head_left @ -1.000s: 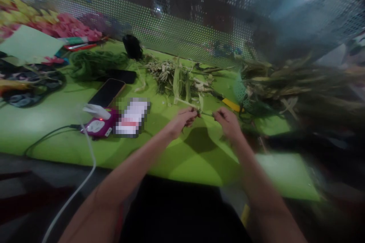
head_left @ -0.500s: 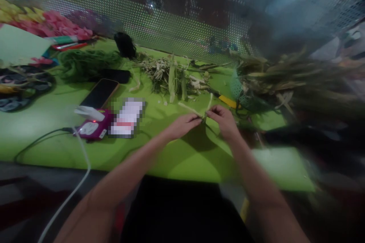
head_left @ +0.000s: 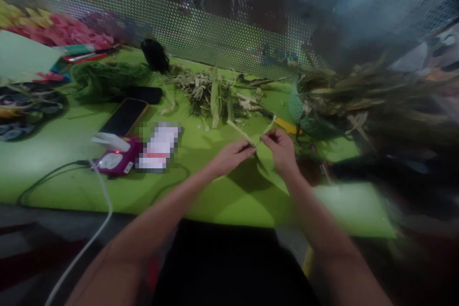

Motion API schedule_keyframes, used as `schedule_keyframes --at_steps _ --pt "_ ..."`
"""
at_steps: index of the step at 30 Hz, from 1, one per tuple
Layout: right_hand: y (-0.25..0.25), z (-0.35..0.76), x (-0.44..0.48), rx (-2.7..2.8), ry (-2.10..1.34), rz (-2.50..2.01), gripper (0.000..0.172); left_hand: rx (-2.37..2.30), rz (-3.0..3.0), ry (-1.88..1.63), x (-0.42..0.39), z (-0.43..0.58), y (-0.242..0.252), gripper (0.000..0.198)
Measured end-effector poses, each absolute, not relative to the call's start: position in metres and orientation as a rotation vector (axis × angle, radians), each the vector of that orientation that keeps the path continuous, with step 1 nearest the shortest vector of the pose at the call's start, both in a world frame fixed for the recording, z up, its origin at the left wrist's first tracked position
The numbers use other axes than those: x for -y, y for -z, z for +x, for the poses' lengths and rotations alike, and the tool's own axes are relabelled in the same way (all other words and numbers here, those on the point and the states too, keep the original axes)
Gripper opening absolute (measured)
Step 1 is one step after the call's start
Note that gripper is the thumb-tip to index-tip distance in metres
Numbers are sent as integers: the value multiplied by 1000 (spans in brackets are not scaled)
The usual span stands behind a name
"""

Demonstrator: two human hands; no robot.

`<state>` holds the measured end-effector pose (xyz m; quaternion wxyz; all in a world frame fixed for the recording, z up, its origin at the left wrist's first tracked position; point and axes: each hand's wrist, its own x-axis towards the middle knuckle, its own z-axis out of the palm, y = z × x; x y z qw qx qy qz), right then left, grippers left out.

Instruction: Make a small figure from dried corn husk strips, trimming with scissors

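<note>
My left hand (head_left: 234, 157) pinches a pale green, dried leaf-like strip (head_left: 237, 129) between thumb and fingers, above the green table. Its left end sticks up and away, bent near the tip. Close by on the right, my right hand (head_left: 281, 148) is closed in a pinch on the strip's other arm, which rises past the fingertips toward the back. The two arms form a V that meets at the left fingertips. A darker tail hangs below the hands. Whether this is one strip or two tied together, I cannot tell.
Behind the hands lies a pile of dried plant scraps (head_left: 199, 87) and a yellow-handled tool (head_left: 285, 125). Long dried strips (head_left: 344, 83) lean over a green mesh container (head_left: 297, 105) at right. Phones (head_left: 124, 117), a purple device (head_left: 116, 158) with cables and green yarn (head_left: 103, 79) occupy the left.
The right-hand arm of the strip has swung rightward, widening the V. My fingertips have drawn slightly apart, and the strip's left end sits a little further right.
</note>
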<state>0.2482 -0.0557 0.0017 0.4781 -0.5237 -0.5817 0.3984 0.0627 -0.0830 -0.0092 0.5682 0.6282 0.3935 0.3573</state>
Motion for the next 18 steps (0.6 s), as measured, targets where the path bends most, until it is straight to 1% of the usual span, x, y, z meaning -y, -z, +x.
schedule_keyframes --at_steps 1,4,5,6,9,10,15,18 --pt "-3 251 54 1480 -888 -1294 28 -963 1519 -822 83 63 9 28" --pt "-9 258 53 1676 -534 -1257 53 -1080 1681 -741 83 64 8 23" --pt "-12 258 54 1754 -450 -1230 54 -1103 1724 -718 83 65 7 22" --pt "-14 258 56 1837 -404 -1208 49 -1113 1756 -702 83 66 7 21" --pt "-17 254 61 2010 -392 -1184 21 -1095 1786 -690 82 69 8 20" --pt "-17 252 62 2030 -398 -1183 16 -1087 1787 -687 82 69 8 20" --pt "-17 249 64 2023 -409 -1173 7 -1025 1772 -679 81 72 10 23" --pt "-17 247 66 1999 -414 -1170 5 -998 1737 -676 83 74 10 25"
